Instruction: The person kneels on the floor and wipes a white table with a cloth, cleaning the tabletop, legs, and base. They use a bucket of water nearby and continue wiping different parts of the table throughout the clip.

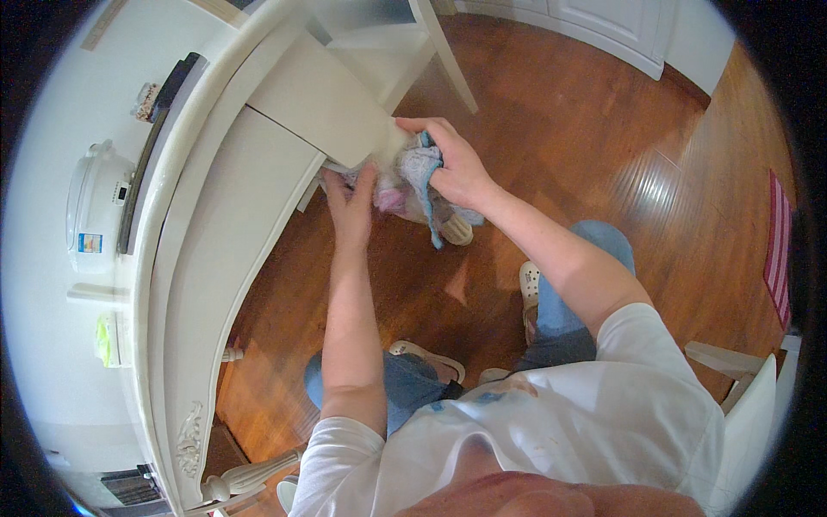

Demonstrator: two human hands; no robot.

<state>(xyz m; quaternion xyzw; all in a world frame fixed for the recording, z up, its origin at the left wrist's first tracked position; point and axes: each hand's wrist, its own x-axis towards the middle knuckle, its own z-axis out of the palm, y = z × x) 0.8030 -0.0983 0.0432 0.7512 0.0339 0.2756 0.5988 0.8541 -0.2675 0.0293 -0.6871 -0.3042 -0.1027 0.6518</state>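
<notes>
A bunched cloth (420, 168), grey and pinkish with a blue edging, is pressed against the far corner of a white table's panel (319, 95). My right hand (457, 162) is closed on the cloth, its index finger reaching to the panel's end; one blue-edged flap hangs below. At the panel's lower edge, my left hand (351, 202) has its thumb and fingers around another bunched part of the cloth. Its fingertips are partly hidden under the edge. The foot of a turned table leg (457, 230) shows below the cloth.
The long white table (207, 198) curves along my left. On it stand a white appliance (99, 202), a dark flat slab (159, 146) and a green-and-white packet (108, 339). A white chair (379, 47) stands beyond. Wooden floor (568, 129) extends rightward to a red striped mat (778, 250).
</notes>
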